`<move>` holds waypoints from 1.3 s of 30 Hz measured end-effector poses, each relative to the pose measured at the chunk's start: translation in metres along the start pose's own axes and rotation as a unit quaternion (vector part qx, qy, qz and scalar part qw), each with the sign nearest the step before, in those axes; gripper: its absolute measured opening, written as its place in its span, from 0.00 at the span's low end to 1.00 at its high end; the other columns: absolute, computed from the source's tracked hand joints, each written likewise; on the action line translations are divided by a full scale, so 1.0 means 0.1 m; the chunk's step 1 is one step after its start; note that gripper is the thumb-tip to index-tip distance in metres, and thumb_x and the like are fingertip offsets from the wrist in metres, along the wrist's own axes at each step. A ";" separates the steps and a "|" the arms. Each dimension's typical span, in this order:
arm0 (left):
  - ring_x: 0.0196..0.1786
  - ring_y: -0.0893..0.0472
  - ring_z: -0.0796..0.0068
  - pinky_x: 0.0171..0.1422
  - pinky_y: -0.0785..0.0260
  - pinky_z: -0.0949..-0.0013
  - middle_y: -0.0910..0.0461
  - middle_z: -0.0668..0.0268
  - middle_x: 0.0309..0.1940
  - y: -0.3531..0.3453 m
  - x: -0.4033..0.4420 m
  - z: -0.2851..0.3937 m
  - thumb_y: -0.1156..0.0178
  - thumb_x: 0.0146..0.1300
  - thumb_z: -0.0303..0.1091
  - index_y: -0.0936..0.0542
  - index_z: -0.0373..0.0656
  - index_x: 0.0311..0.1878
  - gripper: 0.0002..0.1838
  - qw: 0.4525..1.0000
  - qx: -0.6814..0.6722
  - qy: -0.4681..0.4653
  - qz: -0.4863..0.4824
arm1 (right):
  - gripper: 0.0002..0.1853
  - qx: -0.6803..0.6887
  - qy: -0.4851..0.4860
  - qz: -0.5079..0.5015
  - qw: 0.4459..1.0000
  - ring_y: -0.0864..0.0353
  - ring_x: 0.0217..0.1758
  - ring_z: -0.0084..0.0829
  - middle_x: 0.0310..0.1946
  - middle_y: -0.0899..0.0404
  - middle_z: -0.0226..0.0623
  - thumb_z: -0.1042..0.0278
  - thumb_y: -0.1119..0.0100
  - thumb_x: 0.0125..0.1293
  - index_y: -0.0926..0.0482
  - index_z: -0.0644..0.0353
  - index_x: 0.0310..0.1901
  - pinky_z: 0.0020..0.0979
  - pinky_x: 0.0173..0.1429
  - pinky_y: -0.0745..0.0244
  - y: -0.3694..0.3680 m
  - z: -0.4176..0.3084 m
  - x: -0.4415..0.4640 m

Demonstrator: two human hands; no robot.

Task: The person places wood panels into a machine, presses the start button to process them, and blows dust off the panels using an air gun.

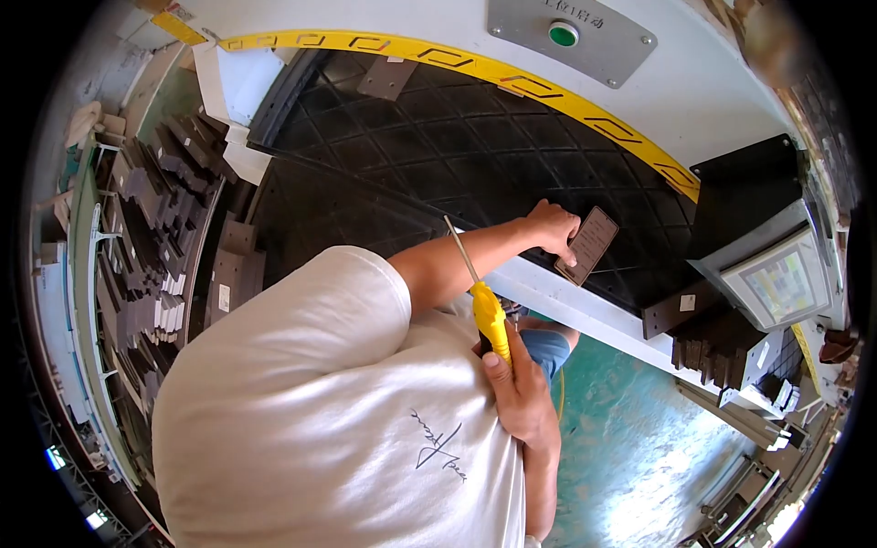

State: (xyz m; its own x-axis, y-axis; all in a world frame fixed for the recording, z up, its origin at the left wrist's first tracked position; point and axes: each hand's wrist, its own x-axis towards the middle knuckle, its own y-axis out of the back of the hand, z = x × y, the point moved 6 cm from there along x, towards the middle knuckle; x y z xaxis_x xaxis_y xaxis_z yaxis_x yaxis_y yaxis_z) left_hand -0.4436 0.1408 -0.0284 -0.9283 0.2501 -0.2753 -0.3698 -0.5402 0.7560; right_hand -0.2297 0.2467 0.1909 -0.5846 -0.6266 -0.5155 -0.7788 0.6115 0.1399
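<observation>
My left hand reaches over the dark worktop with its fingers curled, gripping the left edge of a small brown rectangular plate. Lines of marking cover the plate's face, and my thumb lies on its lower left part. Close to my chest, my right hand is wrapped round the yellow handle of a screwdriver. Its long metal shaft points up and left, passing in front of my left forearm. Part of the handle is hidden in my fingers.
Another plate lies at the worktop's far side. A green button is above the yellow strip. A screen and stacked metal parts stand right. A rack of metal pieces is left.
</observation>
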 end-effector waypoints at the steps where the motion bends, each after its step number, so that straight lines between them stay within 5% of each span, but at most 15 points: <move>1: 0.52 0.11 0.57 0.60 0.29 0.51 0.09 0.64 0.42 0.01 0.00 0.00 0.16 0.47 0.67 0.14 0.51 0.47 0.34 1.000 0.004 0.000 0.005 | 0.34 -0.002 0.001 0.002 1.000 0.14 0.68 0.53 0.61 0.13 0.57 0.45 0.47 0.87 0.33 0.59 0.82 0.41 0.74 0.26 -0.01 0.00 0.01; 13: 0.47 0.09 0.56 0.57 0.26 0.47 0.09 0.63 0.37 -0.09 0.10 -0.06 0.23 0.57 0.65 0.12 0.53 0.39 0.25 0.999 0.007 0.020 0.049 | 0.31 0.010 0.027 0.006 1.000 0.12 0.60 0.47 0.55 0.12 0.51 0.49 0.46 0.87 0.31 0.59 0.81 0.37 0.71 0.24 0.01 -0.14 0.05; 17: 0.46 0.09 0.56 0.56 0.27 0.47 0.09 0.63 0.37 -0.14 0.12 -0.11 0.25 0.59 0.65 0.12 0.53 0.38 0.24 0.998 -0.022 0.016 0.065 | 0.28 -0.058 0.019 0.040 0.997 0.13 0.51 0.34 0.48 0.11 0.43 0.61 0.46 0.87 0.32 0.69 0.79 0.33 0.62 0.21 0.19 -0.19 -0.04; 21: 0.47 0.10 0.56 0.57 0.28 0.48 0.09 0.63 0.38 -0.03 0.01 -0.06 0.22 0.56 0.65 0.12 0.51 0.40 0.27 0.998 -0.032 -0.005 0.056 | 0.27 -0.108 0.028 0.070 0.991 0.12 0.43 0.38 0.43 0.11 0.46 0.59 0.44 0.85 0.28 0.74 0.74 0.36 0.53 0.18 0.44 -0.20 -0.33; 24: 0.48 0.12 0.56 0.59 0.30 0.49 0.09 0.64 0.39 -0.03 -0.10 -0.02 0.20 0.52 0.65 0.13 0.49 0.42 0.29 0.995 -0.007 -0.035 0.094 | 0.30 -0.118 0.015 0.081 0.990 0.09 0.49 0.50 0.50 0.12 0.57 0.57 0.41 0.82 0.28 0.67 0.77 0.41 0.57 0.18 0.55 -0.20 -0.63; 27: 0.50 0.14 0.56 0.60 0.31 0.50 0.10 0.64 0.39 -0.05 -0.13 0.00 0.20 0.53 0.64 0.13 0.49 0.42 0.29 0.991 0.009 -0.048 0.125 | 0.29 -0.113 0.015 0.028 0.993 0.10 0.46 0.46 0.47 0.11 0.52 0.57 0.42 0.83 0.28 0.68 0.76 0.40 0.55 0.18 0.60 -0.19 -0.82; 31: 0.48 0.13 0.56 0.58 0.31 0.50 0.10 0.64 0.37 -0.10 -0.04 -0.03 0.24 0.59 0.61 0.13 0.50 0.40 0.24 0.993 -0.004 -0.018 0.120 | 0.28 -0.130 -0.070 0.150 0.978 0.25 0.32 0.30 0.41 0.13 0.39 0.53 0.48 0.86 0.27 0.72 0.70 0.34 0.40 0.26 0.72 0.05 -0.98; 37: 0.39 0.10 0.57 0.54 0.28 0.49 0.09 0.60 0.34 -0.06 0.01 -0.04 0.29 0.68 0.58 0.11 0.51 0.36 0.19 0.991 -0.036 0.021 0.130 | 0.27 -0.136 0.005 0.149 0.979 0.24 0.31 0.29 0.41 0.13 0.37 0.54 0.49 0.86 0.27 0.72 0.71 0.33 0.38 0.26 0.66 0.03 -1.11; 39: 0.39 0.09 0.57 0.52 0.26 0.49 0.09 0.58 0.35 -0.01 -0.02 -0.05 0.29 0.69 0.57 0.11 0.49 0.38 0.20 0.990 -0.078 0.009 0.118 | 0.27 -0.134 -0.043 0.174 0.975 0.23 0.31 0.29 0.41 0.13 0.38 0.54 0.49 0.86 0.27 0.71 0.72 0.33 0.38 0.26 0.73 0.05 -1.13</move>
State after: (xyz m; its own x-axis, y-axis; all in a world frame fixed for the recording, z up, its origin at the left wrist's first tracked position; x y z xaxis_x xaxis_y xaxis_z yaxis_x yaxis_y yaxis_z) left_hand -0.4413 0.1367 -0.0321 -0.9896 0.0878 -0.1140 -0.1427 -0.7002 0.6995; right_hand -0.2191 0.3641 0.2549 -0.8114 -0.3539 -0.4652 -0.5753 0.6246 0.5282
